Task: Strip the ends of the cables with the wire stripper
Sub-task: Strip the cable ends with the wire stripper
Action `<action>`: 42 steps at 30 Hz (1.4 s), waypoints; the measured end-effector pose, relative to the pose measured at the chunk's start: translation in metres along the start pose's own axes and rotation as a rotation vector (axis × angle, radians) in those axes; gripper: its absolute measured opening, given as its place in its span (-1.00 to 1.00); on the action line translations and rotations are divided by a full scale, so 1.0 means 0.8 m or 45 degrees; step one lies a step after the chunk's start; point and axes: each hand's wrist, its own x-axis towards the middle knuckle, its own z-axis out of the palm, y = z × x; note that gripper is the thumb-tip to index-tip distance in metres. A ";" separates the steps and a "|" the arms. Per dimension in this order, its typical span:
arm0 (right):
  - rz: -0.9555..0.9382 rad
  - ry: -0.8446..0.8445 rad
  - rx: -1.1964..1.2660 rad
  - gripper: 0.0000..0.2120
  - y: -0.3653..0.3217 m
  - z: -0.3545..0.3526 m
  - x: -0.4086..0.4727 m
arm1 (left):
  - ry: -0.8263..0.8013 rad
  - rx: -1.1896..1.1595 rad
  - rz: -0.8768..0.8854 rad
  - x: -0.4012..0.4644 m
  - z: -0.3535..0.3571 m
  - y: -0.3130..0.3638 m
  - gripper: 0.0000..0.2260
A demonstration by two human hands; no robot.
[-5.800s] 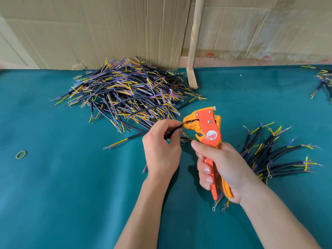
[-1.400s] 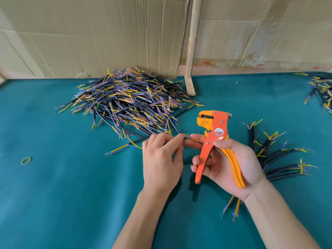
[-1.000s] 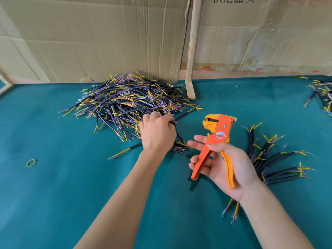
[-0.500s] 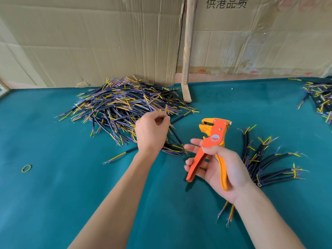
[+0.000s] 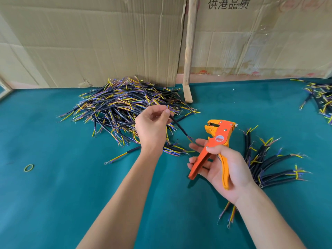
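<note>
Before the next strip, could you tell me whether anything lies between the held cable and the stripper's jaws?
Nothing visible: the cable in the left hand has open air to the stripper.

Plenty of open teal tabletop [image 5: 59,203] is sitting left of and below the left hand [image 5: 151,128], with only a small green rubber band [image 5: 28,167] lying far off to its left. Right behind that hand the big cable pile [image 5: 122,106] is blocking the way, backed by the cardboard wall [image 5: 93,42] and a wooden stick [image 5: 189,51]. Right of the right hand [image 5: 224,166] a smaller cable bunch [image 5: 269,164] is crowding in, and between the two hands a narrow gap is staying open.
</note>
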 end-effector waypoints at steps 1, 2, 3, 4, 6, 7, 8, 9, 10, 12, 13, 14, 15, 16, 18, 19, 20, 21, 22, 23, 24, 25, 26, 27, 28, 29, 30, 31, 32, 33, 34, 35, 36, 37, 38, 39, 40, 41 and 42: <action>0.001 0.002 0.000 -0.47 0.000 0.000 0.000 | 0.007 -0.047 -0.017 -0.002 0.001 0.001 -0.93; 0.003 0.009 0.003 -0.46 0.000 0.000 0.000 | 0.025 -0.108 -0.045 -0.003 0.001 0.003 -0.93; 0.005 0.017 0.006 -0.45 -0.001 0.001 0.000 | 0.050 -0.184 -0.081 -0.003 0.000 0.006 -0.92; 0.004 0.022 0.008 -0.45 -0.001 0.001 -0.001 | 0.077 -0.267 -0.121 -0.001 -0.002 0.009 -0.89; -0.004 0.013 0.009 -0.45 -0.001 0.001 -0.001 | 0.107 -0.421 -0.207 0.002 -0.007 0.015 -0.84; -0.009 0.001 0.013 -0.45 -0.002 0.001 -0.001 | 0.103 -0.474 -0.251 0.003 -0.010 0.017 -0.82; -0.015 -0.013 0.018 -0.46 -0.002 0.001 -0.002 | 0.093 -0.505 -0.298 0.003 -0.012 0.019 -0.78; -0.022 -0.032 0.024 -0.46 -0.003 0.000 -0.002 | 0.081 -0.521 -0.346 0.002 -0.014 0.021 -0.74; -0.027 -0.056 0.029 -0.46 -0.004 0.001 -0.003 | 0.073 -0.531 -0.392 0.001 -0.016 0.022 -0.72; -0.034 -0.106 0.033 -0.45 -0.005 0.002 -0.004 | 0.073 -0.563 -0.474 -0.003 -0.019 0.023 -0.74; -0.036 -0.132 0.034 -0.45 -0.005 0.002 -0.005 | 0.074 -0.585 -0.512 -0.005 -0.020 0.023 -0.76; -0.035 -0.159 0.036 -0.43 -0.006 0.002 -0.005 | 0.071 -0.602 -0.545 -0.007 -0.021 0.023 -0.78; -0.029 -0.185 0.038 -0.42 -0.006 0.002 -0.006 | 0.067 -0.608 -0.570 -0.009 -0.023 0.022 -0.79; -0.021 -0.208 0.039 -0.40 -0.006 0.002 -0.006 | 0.069 -0.607 -0.587 -0.011 -0.024 0.021 -0.79; -0.005 -0.247 0.033 -0.41 -0.006 0.003 -0.007 | 0.083 -0.607 -0.614 -0.013 -0.027 0.020 -0.79; 0.002 -0.265 0.025 -0.43 -0.006 0.003 -0.008 | 0.090 -0.609 -0.629 -0.014 -0.028 0.020 -0.79; 0.006 -0.280 0.018 -0.45 -0.005 0.004 -0.008 | 0.096 -0.602 -0.644 -0.014 -0.029 0.020 -0.79; 0.007 -0.295 0.012 -0.46 -0.005 0.004 -0.008 | 0.101 -0.589 -0.658 -0.014 -0.029 0.020 -0.80; 0.008 -0.305 0.009 -0.47 -0.005 0.004 -0.008 | 0.108 -0.573 -0.668 -0.015 -0.030 0.020 -0.81; 0.010 -0.313 0.005 -0.47 -0.006 0.004 -0.008 | 0.119 -0.556 -0.672 -0.015 -0.031 0.021 -0.82; 0.010 -0.315 -0.001 -0.47 -0.006 0.005 -0.009 | 0.131 -0.537 -0.673 -0.015 -0.032 0.021 -0.84; 0.009 -0.315 -0.010 -0.48 -0.006 0.004 -0.009 | 0.140 -0.519 -0.672 -0.014 -0.032 0.021 -0.86; 0.009 -0.314 -0.022 -0.48 -0.006 0.004 -0.009 | 0.142 -0.505 -0.670 -0.015 -0.033 0.021 -0.87; 0.010 -0.312 -0.035 -0.50 -0.006 0.004 -0.010 | 0.139 -0.490 -0.668 -0.015 -0.033 0.022 -0.88; 0.011 -0.310 -0.048 -0.52 -0.006 0.004 -0.010 | 0.134 -0.468 -0.668 -0.016 -0.033 0.024 -0.90; 0.012 -0.308 -0.061 -0.53 -0.005 0.004 -0.010 | 0.126 -0.433 -0.672 -0.018 -0.032 0.025 -0.92; 0.014 -0.306 -0.072 -0.54 -0.005 0.004 -0.010 | 0.116 -0.393 -0.676 -0.020 -0.032 0.026 -0.96; 0.016 -0.305 -0.080 -0.54 -0.004 0.005 -0.010 | 0.104 -0.354 -0.676 -0.023 -0.031 0.028 -0.96; 0.016 -0.304 -0.085 -0.54 -0.004 0.005 -0.010 | 0.084 -0.320 -0.671 -0.027 -0.032 0.029 -0.94; 0.015 -0.303 -0.089 -0.54 -0.003 0.005 -0.010 | 0.051 -0.281 -0.660 -0.031 -0.032 0.030 -0.91; 0.015 -0.301 -0.093 -0.54 -0.003 0.005 -0.009 | -0.002 -0.227 -0.647 -0.036 -0.033 0.030 -0.89; 0.013 -0.296 -0.098 -0.55 -0.003 0.004 -0.009 | -0.066 -0.160 -0.632 -0.041 -0.033 0.031 -0.89; 0.011 -0.290 -0.104 -0.54 -0.003 0.004 -0.008 | -0.126 -0.094 -0.610 -0.046 -0.034 0.032 -0.88; 0.009 -0.282 -0.110 -0.53 -0.003 0.004 -0.008 | -0.165 -0.033 -0.575 -0.050 -0.034 0.033 -0.88; 0.006 -0.275 -0.112 -0.51 -0.003 0.004 -0.008 | -0.185 0.020 -0.525 -0.053 -0.035 0.034 -0.86; 0.004 -0.271 -0.111 -0.49 -0.002 0.004 -0.007 | -0.200 0.060 -0.468 -0.055 -0.035 0.035 -0.84; 0.003 -0.269 -0.109 -0.47 -0.002 0.004 -0.007 | -0.216 0.087 -0.413 -0.057 -0.035 0.036 -0.81; 0.003 -0.268 -0.108 -0.46 -0.002 0.004 -0.007 | -0.230 0.112 -0.363 -0.058 -0.034 0.038 -0.79; 0.003 -0.265 -0.105 -0.45 -0.002 0.005 -0.007 | -0.240 0.146 -0.312 -0.060 -0.035 0.038 -0.77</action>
